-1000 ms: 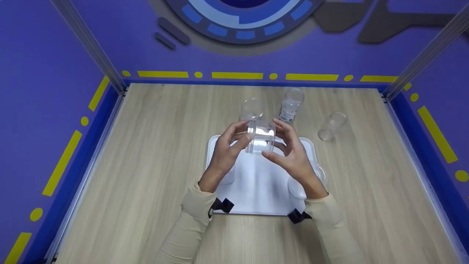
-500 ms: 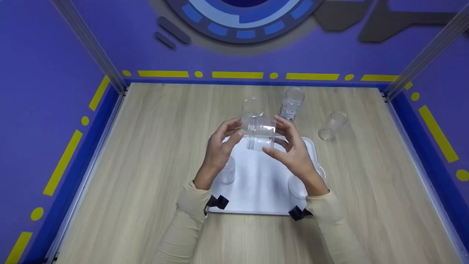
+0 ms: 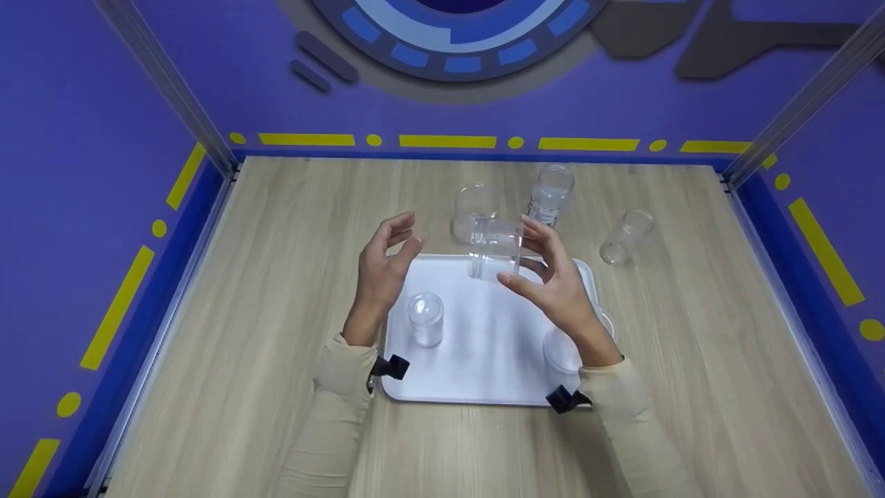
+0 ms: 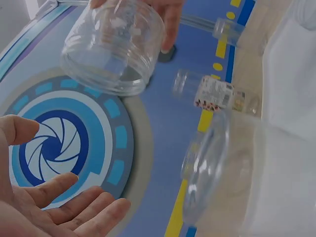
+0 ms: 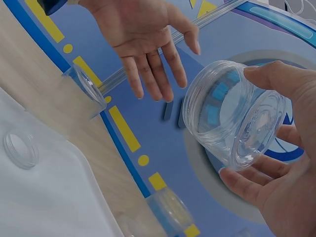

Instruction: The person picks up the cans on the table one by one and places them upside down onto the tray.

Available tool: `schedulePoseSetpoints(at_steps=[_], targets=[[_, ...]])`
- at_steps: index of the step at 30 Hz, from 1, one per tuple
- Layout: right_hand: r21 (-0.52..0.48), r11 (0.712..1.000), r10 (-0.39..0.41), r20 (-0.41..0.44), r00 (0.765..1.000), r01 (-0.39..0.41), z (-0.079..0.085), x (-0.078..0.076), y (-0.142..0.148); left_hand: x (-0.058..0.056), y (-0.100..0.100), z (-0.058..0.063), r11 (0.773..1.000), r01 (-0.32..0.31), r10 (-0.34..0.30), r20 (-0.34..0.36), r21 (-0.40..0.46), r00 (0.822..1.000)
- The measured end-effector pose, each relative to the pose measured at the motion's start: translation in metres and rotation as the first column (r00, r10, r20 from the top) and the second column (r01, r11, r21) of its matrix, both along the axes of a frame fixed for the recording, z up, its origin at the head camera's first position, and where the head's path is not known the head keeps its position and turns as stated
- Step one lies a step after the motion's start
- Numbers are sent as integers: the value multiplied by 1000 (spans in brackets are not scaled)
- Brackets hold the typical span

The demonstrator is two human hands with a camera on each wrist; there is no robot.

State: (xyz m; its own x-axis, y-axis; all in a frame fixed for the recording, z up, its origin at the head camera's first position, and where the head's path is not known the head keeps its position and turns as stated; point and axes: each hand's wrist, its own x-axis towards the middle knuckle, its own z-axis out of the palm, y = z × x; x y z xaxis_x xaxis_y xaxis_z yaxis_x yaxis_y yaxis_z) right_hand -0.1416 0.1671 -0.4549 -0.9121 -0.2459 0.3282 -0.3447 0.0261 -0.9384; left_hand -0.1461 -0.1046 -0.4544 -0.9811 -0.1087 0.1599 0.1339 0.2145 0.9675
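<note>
My right hand (image 3: pixel 556 290) grips a clear, wide jar (image 3: pixel 499 247) by its base end, thumb on the near side and fingers on the far side. The jar lies sideways above the tray's far part, its threaded open mouth toward the left; no lid shows on it in the right wrist view. My left hand (image 3: pixel 382 270) is to the left of the jar, apart from it, with fingers loosely extended and nothing in them. Below, a small clear jar (image 3: pixel 426 321) stands on the white tray (image 3: pixel 484 387), nearest to the left forearm.
Behind the tray stands a large clear jar (image 3: pixel 474 200), and beside it a clear jar with a printed label (image 3: pixel 551 194). Another clear jar (image 3: pixel 628 237) is right of the tray. A round clear container (image 3: pixel 560 349) at the tray's right side is partly hidden by the right wrist.
My left hand has let go of the jar and moved away to the left, uncovering the small jar on the tray. My right hand still holds the wide jar almost in place.
</note>
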Motion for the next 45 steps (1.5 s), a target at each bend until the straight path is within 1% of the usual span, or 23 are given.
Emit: schedulePoseSetpoints(at_steps=[6, 11, 15, 20, 24, 28, 36, 41, 45], targets=[[3, 1000, -7, 4, 1000, 7, 1, 0, 0, -6, -10, -9, 999, -21, 22, 11, -37, 1000], [2, 1000, -10, 8, 1000, 10, 2, 0, 1, -10, -16, -18, 994, -39, 40, 8, -104, 999], [14, 1000, -13, 13, 1000, 13, 2, 0, 1, -11, -20, -26, 983, -58, 66, 38, -174, 997], [27, 999, -18, 9, 1000, 17, 2, 0, 2, -15, -25, -33, 962, -69, 97, 96, -264, 991], [32, 999, -17, 3, 1000, 17, 2, 0, 3, -18, -29, -40, 945, -68, 116, 135, -319, 984], [32, 999, -16, 6, 1000, 16, 1, 0, 4, -19, -33, -49, 932, -66, 136, 176, -356, 975], [20, 1000, -14, 23, 1000, 14, -2, 2, 4, -19, -38, -71, 920, -38, 150, 258, -391, 955], [15, 1000, -12, 23, 1000, 12, -3, 0, 4, -21, -41, -81, 905, -20, 155, 285, -425, 946], [23, 1000, -13, 23, 1000, 12, -4, 0, 4, -22, -44, -90, 891, -19, 168, 290, -453, 942]])
